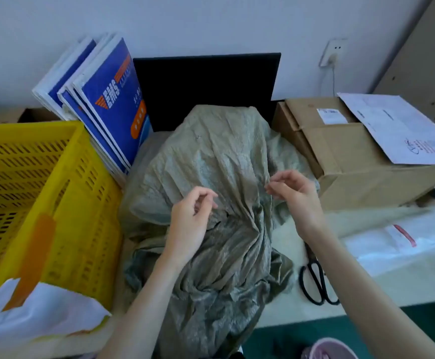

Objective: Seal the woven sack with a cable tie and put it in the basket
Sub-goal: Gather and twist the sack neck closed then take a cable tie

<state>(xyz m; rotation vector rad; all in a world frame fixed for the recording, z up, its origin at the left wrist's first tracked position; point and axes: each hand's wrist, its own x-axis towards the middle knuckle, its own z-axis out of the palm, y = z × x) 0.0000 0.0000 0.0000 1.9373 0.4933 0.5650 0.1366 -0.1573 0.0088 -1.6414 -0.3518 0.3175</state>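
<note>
The grey-green woven sack [211, 156] lies crumpled in the middle of the table, its cloth gathered into folds between my hands and trailing toward me over the front edge. My left hand [193, 221] rests on the folds with thumb and forefinger curled close together. My right hand [295, 195] hovers just above the sack's right side, fingertips pinched toward the left. No cable tie is visible in either hand. The yellow slotted basket [63, 177] stands to the left of the sack.
Blue and white envelopes [110, 99] lean against the basket, with a black screen [206, 86] behind the sack. A cardboard box [353, 156] topped with paper sits on the right. Black scissors [315, 281] and clear plastic bags [405, 244] lie near my right arm.
</note>
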